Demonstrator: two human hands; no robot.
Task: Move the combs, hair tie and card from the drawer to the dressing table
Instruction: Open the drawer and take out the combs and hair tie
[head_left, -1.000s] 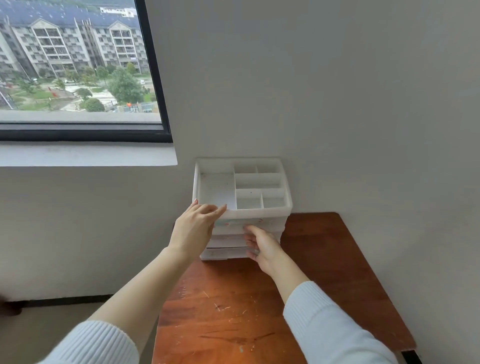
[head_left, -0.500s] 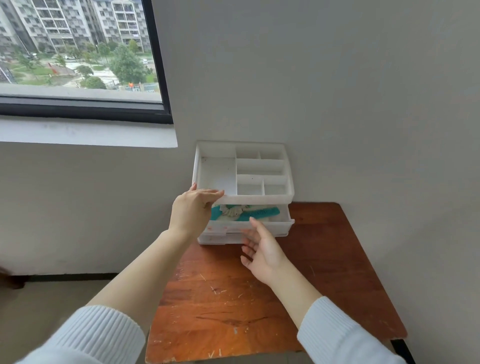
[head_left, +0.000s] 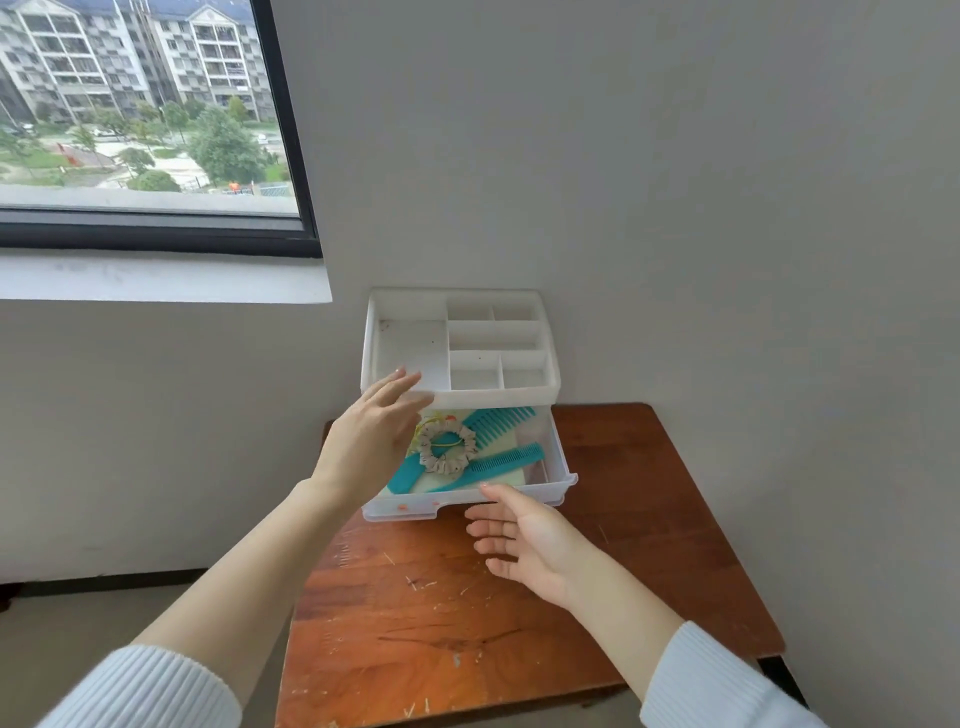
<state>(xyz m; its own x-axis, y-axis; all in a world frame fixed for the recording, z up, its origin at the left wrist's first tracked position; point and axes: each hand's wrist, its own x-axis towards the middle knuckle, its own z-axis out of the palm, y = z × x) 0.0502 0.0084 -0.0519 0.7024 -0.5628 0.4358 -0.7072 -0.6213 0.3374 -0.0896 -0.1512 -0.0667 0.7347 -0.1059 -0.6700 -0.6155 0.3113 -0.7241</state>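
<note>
two toothed teal combs (head_left: 501, 422), ruffled hair tie (head_left: 447, 447), pale card (head_left: 506, 474), translucent plastic drawer (head_left: 561, 480), left hand (head_left: 371, 441) and right hand (head_left: 530, 540) spread, empty

Drawer (head_left: 524, 491) pulled out of white organizer (head_left: 462, 348) on wooden dressing table (head_left: 649, 545). Inside: two teal combs (head_left: 501, 421) (head_left: 506, 460), scrunchie hair tie (head_left: 447, 447) lying on them, pale card (head_left: 506, 475) underneath. Left hand (head_left: 371, 447) open, over drawer's left side. Right hand (head_left: 535, 545) open, palm up, just in front of drawer, holding nothing.
</note>
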